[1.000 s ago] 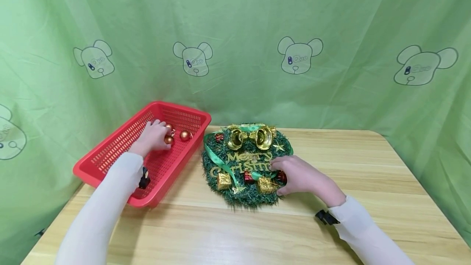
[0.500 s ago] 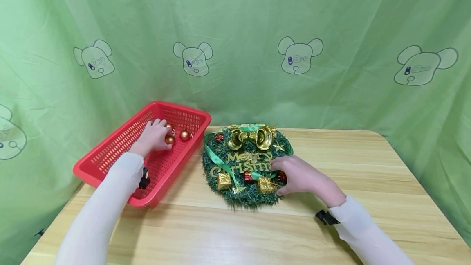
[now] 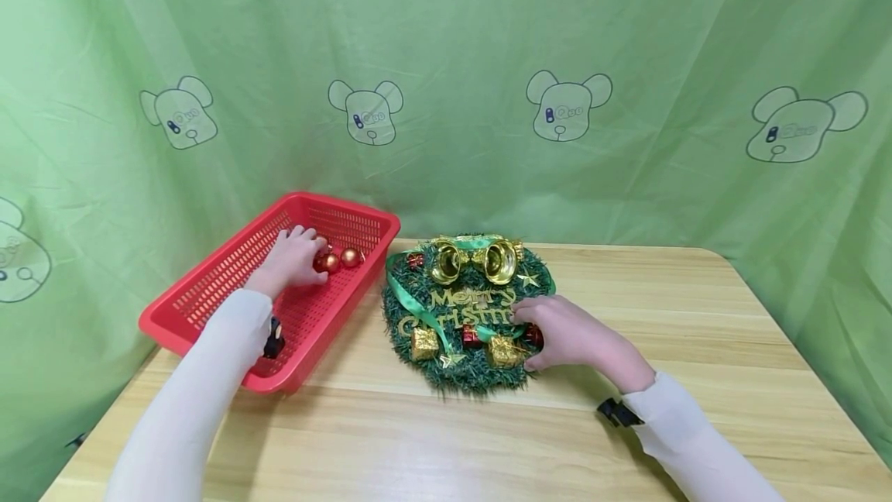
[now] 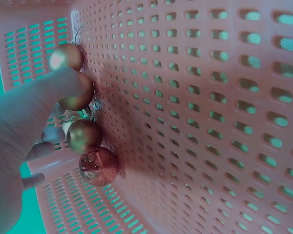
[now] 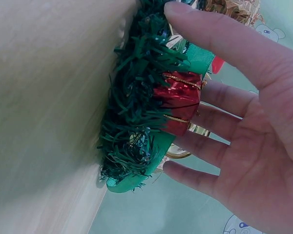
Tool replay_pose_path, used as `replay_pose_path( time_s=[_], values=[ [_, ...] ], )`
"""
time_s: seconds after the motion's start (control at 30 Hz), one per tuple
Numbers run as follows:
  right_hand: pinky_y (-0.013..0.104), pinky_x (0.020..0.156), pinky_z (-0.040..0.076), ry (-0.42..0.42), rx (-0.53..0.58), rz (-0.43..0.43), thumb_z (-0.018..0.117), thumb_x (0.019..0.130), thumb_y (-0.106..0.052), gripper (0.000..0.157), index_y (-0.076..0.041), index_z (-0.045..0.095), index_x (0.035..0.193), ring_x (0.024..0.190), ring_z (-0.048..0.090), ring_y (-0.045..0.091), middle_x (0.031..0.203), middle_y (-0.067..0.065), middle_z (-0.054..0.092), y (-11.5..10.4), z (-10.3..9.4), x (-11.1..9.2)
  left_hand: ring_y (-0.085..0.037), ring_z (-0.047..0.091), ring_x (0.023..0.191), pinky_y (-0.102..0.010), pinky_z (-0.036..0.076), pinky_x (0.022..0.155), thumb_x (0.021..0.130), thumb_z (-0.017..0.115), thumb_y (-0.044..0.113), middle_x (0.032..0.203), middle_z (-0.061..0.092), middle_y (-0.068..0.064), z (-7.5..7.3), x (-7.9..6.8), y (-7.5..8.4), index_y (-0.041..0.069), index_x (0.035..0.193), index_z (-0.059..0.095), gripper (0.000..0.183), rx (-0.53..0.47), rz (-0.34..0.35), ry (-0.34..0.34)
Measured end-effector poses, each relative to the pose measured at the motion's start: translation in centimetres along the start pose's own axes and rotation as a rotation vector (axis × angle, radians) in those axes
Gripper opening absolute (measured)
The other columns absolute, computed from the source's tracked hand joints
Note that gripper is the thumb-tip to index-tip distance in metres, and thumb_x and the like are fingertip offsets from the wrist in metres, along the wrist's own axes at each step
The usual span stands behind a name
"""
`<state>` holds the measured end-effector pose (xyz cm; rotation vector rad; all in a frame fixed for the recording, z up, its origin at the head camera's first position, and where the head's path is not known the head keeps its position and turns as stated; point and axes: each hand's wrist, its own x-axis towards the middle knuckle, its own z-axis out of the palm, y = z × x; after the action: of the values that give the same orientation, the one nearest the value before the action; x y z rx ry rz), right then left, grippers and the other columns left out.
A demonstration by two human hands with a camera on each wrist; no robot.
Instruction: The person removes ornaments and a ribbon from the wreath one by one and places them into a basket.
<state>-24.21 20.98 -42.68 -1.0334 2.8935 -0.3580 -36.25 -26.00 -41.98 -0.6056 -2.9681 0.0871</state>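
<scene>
- left hand [image 3: 291,260] is inside the red basket [image 3: 209,285], at its far end, right up against a cluster of baubles [image 3: 337,259]
- the baubles lie just past the fingertips on the wreath side. wrist view shows the thumb [image 4: 44,95] pressed against a gold bauble [image 4: 78,92], with two more gold ones and a red glitter one [image 4: 98,165] lined up along the basket wall
- thumb is touching for sure, but i can't tell if the fingers have actually closed on anything
- right hand [image 3: 567,331] lies on the near right edge of the wreath [image 3: 465,308], fingers relaxed and spread, resting over a small red gift box [image 5: 178,100], not gripping it
- so the left hand is clearly the nearer one to the baubles; the right is well apart from them, on the wreath
</scene>
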Motion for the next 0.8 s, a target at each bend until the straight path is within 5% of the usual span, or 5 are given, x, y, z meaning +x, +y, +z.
replay_pose_path(
  time_s=[0.47,0.8],
  values=[
    [0.061,0.11,0.042,-0.001,-0.001,0.001,0.093,0.066,-0.028,0.066,0.0,0.069,0.122,0.126,0.059,0.043,0.138,0.021,0.062,-0.1,0.0,-0.1,-0.043,0.049,0.123,-0.07,0.033,0.109,0.083,0.078,0.034,0.129,0.06,-0.024,-0.3,0.1,0.2,0.002,0.128,0.065,0.057,-0.045,-0.023,-0.002],
    [0.062,0.11,0.041,-0.005,0.013,0.005,0.093,0.066,-0.026,0.066,0.0,0.07,0.122,0.126,0.059,0.044,0.138,0.021,0.062,-0.1,-0.2,0.0,-0.038,0.051,0.109,-0.063,0.039,0.098,0.079,0.075,0.031,0.113,0.064,-0.017,-1.1,0.6,0.3,0.005,0.114,0.069,0.045,-0.078,0.006,0.09]
  ],
)
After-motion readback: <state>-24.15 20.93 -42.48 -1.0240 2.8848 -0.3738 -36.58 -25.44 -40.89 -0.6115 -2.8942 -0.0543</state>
